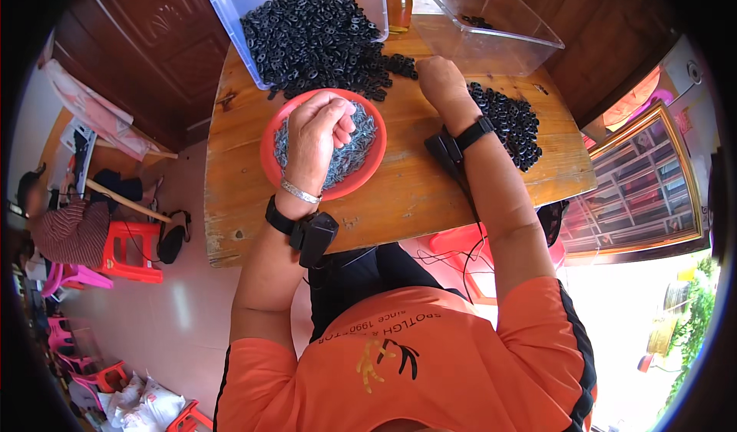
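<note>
Above the red bowl (269, 154) of small grey metal pieces (357, 146), my left hand (321, 125) is closed, its fingers curled in toward the palm. Whatever it may hold is too small to make out. My right hand (443, 79) is farther off, at the right end of a few black oval parts (402, 65) on the wooden table. It looks closed, back up, with the fingertips hidden beneath it. Many more of these parts (307, 33) spill out of a tilted clear plastic bin (230, 25). Another group of black parts (513, 125) lies right of my right wrist.
A clear plastic box (491, 44) with a few black pieces stands at the far right, next to a jar of amber liquid (399, 9). The wooden table's (399, 194) near edge borders my lap. To the left, another person (73, 228) sits beside a red stool (130, 251).
</note>
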The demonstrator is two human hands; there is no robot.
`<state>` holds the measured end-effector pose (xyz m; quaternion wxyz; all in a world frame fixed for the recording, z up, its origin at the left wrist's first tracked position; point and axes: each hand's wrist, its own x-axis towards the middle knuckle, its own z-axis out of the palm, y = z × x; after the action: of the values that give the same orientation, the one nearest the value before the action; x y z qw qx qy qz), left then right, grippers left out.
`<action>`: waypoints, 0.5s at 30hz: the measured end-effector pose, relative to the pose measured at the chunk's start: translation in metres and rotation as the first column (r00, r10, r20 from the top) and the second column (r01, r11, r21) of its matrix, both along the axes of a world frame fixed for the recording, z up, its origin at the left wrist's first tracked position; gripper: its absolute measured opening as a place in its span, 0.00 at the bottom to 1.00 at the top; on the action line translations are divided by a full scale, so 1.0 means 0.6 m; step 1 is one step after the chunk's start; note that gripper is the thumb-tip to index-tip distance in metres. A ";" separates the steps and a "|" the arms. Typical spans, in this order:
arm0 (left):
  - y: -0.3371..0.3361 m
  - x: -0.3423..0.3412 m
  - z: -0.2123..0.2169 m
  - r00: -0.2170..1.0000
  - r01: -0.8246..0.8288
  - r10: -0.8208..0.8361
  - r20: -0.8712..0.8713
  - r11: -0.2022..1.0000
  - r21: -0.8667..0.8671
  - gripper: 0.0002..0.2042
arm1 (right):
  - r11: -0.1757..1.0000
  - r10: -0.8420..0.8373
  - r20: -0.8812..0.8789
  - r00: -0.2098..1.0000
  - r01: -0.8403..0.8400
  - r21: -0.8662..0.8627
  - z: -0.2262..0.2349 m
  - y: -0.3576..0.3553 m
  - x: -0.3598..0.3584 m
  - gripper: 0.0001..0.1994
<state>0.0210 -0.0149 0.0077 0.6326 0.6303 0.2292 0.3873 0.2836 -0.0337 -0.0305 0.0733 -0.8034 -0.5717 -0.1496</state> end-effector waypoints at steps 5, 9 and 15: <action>0.001 0.002 -0.001 1.000 -0.002 0.002 0.001 1.000 -0.002 0.13 | 0.985 0.151 -0.253 0.956 -0.126 0.114 0.013 -0.023 0.023 0.06; 0.002 -0.001 0.001 0.999 -0.019 0.020 0.033 1.000 -0.018 0.12 | 0.860 0.257 -0.290 0.922 -0.081 0.503 0.060 -0.057 0.033 0.08; 0.001 0.000 0.003 1.000 -0.012 0.012 0.014 1.000 -0.001 0.12 | 0.957 0.037 -0.181 0.983 0.017 0.288 0.074 -0.070 0.015 0.10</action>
<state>0.0209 -0.0144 0.0095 0.6323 0.6259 0.2285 0.3954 0.2926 -0.0760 0.0137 0.2432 -0.7914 -0.5387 -0.1559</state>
